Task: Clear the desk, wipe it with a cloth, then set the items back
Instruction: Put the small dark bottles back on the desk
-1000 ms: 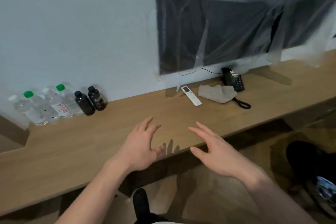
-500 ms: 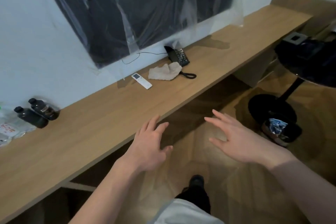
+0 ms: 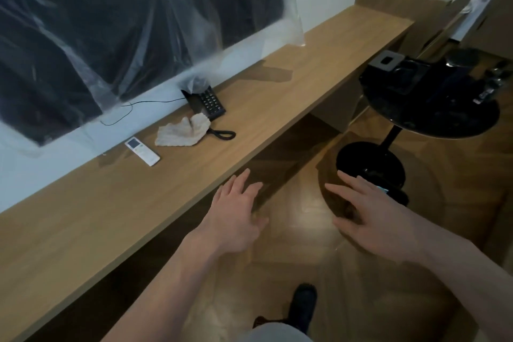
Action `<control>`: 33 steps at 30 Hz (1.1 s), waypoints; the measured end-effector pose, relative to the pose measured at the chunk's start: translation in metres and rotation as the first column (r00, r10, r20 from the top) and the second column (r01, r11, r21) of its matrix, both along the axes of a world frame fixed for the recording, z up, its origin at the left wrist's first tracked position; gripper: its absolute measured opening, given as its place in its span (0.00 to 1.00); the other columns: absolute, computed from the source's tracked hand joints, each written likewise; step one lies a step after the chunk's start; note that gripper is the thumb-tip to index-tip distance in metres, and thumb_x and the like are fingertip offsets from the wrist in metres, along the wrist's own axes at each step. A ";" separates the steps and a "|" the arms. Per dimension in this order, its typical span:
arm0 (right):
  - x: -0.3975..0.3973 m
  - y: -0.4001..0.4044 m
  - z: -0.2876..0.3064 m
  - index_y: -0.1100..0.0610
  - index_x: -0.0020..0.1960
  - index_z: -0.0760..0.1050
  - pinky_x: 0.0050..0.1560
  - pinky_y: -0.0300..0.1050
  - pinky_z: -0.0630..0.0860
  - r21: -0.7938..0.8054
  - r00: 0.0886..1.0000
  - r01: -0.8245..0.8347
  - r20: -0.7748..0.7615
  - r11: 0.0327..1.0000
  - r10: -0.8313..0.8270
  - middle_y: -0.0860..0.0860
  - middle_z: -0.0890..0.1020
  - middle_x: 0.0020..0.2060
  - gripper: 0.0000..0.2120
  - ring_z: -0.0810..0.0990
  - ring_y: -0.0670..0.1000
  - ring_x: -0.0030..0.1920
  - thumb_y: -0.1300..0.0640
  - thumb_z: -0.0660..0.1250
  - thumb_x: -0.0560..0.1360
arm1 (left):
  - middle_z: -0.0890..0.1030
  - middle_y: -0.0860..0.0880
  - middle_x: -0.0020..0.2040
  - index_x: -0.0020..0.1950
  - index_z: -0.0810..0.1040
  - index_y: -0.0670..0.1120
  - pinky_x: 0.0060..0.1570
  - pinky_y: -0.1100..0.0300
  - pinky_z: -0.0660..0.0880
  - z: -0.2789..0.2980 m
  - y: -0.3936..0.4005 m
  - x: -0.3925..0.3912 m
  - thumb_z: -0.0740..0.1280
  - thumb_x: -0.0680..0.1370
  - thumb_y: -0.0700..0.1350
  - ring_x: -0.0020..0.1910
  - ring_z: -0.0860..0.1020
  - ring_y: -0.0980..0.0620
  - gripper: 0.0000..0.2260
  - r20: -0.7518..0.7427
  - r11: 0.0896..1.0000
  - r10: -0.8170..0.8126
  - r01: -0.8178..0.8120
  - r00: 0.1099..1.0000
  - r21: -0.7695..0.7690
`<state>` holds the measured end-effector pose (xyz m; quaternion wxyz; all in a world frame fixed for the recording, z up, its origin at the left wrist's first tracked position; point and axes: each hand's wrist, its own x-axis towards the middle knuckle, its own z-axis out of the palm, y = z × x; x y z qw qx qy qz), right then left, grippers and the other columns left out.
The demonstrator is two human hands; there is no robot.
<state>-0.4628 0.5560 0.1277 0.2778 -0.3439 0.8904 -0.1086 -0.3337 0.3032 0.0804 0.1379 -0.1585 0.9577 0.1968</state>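
Lying far beyond both empty, spread hands [image 3: 236,219] [image 3: 369,219] — the cloth [image 3: 181,132], beside the phone [image 3: 206,101].

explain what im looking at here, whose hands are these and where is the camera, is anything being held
There is no machine here. A person wears a wide-angle camera on the head, looking forward and down, so you see that person's own arms from above.

The left hand and the right hand are both open with fingers spread, and hold nothing. They hover near the front edge of a long wooden desk, the right one out over the floor.

On the desk, near the wall, lie a white remote, a crumpled cloth and a black phone with a coiled cord. The cloth sits between the other two, against the phone. Above hangs a dark screen wrapped in plastic. To the right stands a black round table.
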 end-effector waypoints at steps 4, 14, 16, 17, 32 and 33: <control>-0.060 0.037 0.002 0.37 0.83 0.50 0.83 0.53 0.50 0.009 0.997 0.067 0.027 0.998 -0.068 0.38 0.42 0.82 0.33 0.38 0.47 0.83 0.41 0.62 0.83 | 0.42 0.53 0.85 0.83 0.52 0.57 0.82 0.45 0.47 0.002 0.037 -0.080 0.68 0.81 0.56 0.84 0.43 0.46 0.36 -0.001 0.997 -0.076 0.076 0.997 0.010; -0.171 0.108 -0.005 0.36 0.82 0.52 0.83 0.57 0.53 -0.020 0.987 0.146 0.069 0.989 -0.144 0.35 0.45 0.82 0.33 0.41 0.47 0.83 0.42 0.64 0.82 | 0.43 0.52 0.85 0.84 0.53 0.57 0.82 0.42 0.47 0.023 0.123 -0.205 0.67 0.82 0.58 0.84 0.42 0.46 0.34 -0.003 0.988 -0.152 0.152 0.988 -0.024; -0.195 0.123 -0.009 0.35 0.81 0.52 0.83 0.56 0.53 -0.041 0.990 0.125 0.077 0.991 -0.121 0.35 0.45 0.82 0.33 0.40 0.46 0.83 0.42 0.64 0.82 | 0.43 0.53 0.85 0.83 0.53 0.58 0.81 0.44 0.42 0.018 0.135 -0.221 0.67 0.82 0.58 0.84 0.43 0.46 0.34 0.003 0.990 -0.135 0.135 0.991 -0.028; -0.207 0.132 -0.012 0.35 0.81 0.52 0.83 0.56 0.53 -0.046 0.991 0.109 0.079 0.993 -0.105 0.35 0.45 0.82 0.32 0.40 0.46 0.83 0.42 0.64 0.82 | 0.43 0.54 0.85 0.83 0.53 0.59 0.78 0.46 0.40 0.015 0.142 -0.228 0.66 0.82 0.59 0.84 0.43 0.47 0.34 0.004 0.992 -0.121 0.121 0.993 -0.033; -0.406 0.246 0.000 0.35 0.81 0.55 0.83 0.53 0.53 -0.015 0.980 -0.128 0.151 0.992 0.128 0.35 0.48 0.82 0.31 0.43 0.44 0.83 0.40 0.64 0.82 | 0.43 0.61 0.83 0.82 0.53 0.64 0.82 0.42 0.50 0.031 0.295 -0.323 0.67 0.81 0.60 0.83 0.43 0.53 0.34 0.101 0.947 0.311 -0.317 0.945 0.050; -0.415 0.247 0.000 0.35 0.81 0.55 0.83 0.53 0.53 -0.028 0.978 -0.141 0.149 0.990 0.144 0.35 0.48 0.82 0.31 0.44 0.44 0.83 0.40 0.64 0.82 | 0.43 0.61 0.83 0.82 0.54 0.65 0.82 0.42 0.51 0.031 0.301 -0.329 0.67 0.80 0.60 0.83 0.43 0.53 0.34 0.096 0.941 0.328 -0.334 0.940 0.057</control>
